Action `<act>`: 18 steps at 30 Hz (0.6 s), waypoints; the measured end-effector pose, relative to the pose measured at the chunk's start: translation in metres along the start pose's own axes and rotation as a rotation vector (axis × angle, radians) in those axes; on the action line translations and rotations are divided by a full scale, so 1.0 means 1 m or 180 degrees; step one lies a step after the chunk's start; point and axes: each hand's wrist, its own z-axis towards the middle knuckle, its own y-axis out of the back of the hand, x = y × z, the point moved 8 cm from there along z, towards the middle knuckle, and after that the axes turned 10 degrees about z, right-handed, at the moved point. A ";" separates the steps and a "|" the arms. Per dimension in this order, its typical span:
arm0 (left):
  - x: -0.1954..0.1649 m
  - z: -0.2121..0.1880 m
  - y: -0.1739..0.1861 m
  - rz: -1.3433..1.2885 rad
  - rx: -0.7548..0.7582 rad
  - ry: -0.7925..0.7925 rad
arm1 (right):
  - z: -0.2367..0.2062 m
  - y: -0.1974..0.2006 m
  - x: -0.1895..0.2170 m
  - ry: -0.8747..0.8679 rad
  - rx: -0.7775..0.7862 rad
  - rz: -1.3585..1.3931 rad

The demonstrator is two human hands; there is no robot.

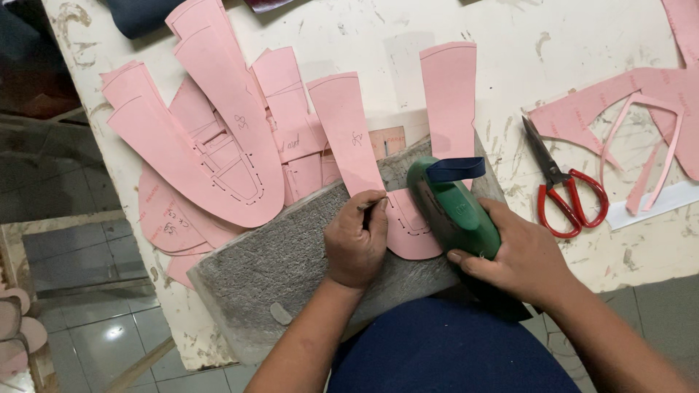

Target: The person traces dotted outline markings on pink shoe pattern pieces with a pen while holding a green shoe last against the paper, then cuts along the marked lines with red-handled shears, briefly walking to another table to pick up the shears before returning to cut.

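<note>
Table: worn white table (437, 44), one, paint chipped.
Pad: one grey felt pad (277, 262) nearest me, tilted over the table edge.
Left hand: my left hand (357, 240), fingers curled, pinching a thin tool on one pink pattern piece (411, 229).
Right hand: my right hand (520, 258) wraps one green tool (451, 207).
Scissors: one red-handled pair (564, 182), right, blades shut.
Patterns: pink fan (218, 138) beyond; I cannot count them exactly.

Worn white table (364, 29), pink paper patterns (218, 145), grey felt pad (277, 262), red scissors (568, 189)
</note>
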 end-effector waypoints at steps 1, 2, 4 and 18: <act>-0.001 0.000 0.000 0.0025 0.0002 -0.0021 | 0.000 0.001 0.001 0.0052 -0.0028 0.0016; -0.001 0.000 0.000 0.0050 0.0002 -0.0047 | 0.000 0.000 -0.001 -0.0018 0.0009 0.0027; -0.003 0.001 0.001 0.0106 0.0001 -0.0101 | 0.000 -0.002 -0.004 -0.0159 0.0085 0.0052; -0.021 0.009 -0.001 0.0627 0.0308 -0.0687 | -0.005 0.010 0.009 -0.0010 -0.0014 0.0062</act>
